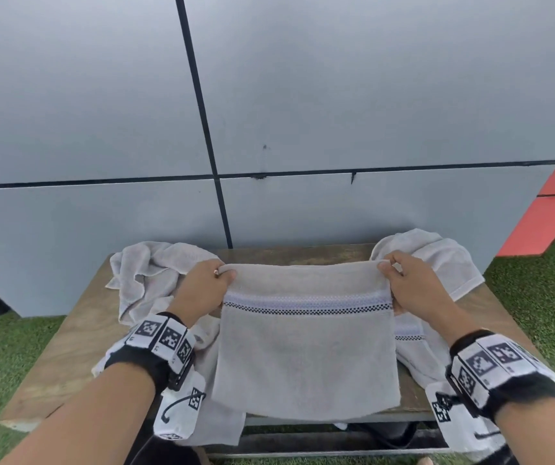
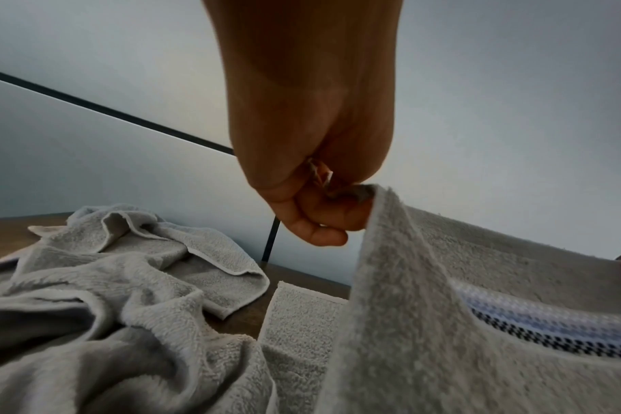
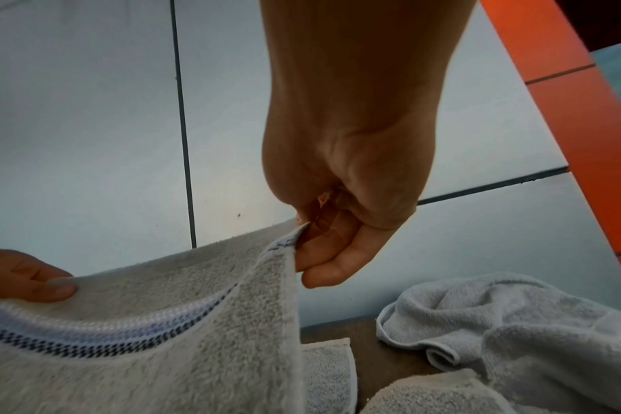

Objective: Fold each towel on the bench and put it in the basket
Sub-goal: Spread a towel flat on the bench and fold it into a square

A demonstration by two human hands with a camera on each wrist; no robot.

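At frame centre over the wooden counter [image 1: 78, 333], left hand [image 1: 202, 290] and right hand [image 1: 417, 286] each pinch a top corner of the grey striped terry towel [image 1: 306, 350], hanging it flat, probably to square the fold.

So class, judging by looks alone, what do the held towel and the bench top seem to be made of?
Towel: looks like cotton terry, matte grey; the looped pile shows close up, with a flat woven stripe band. Bench: probably wood or plywood, dull brown with streaky grain and a pale cut edge.

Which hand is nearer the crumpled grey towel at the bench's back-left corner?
Left. The left hand pinches the striped grey towel right beside the crumpled grey towel; the right hand holds the opposite corner, across the bench.
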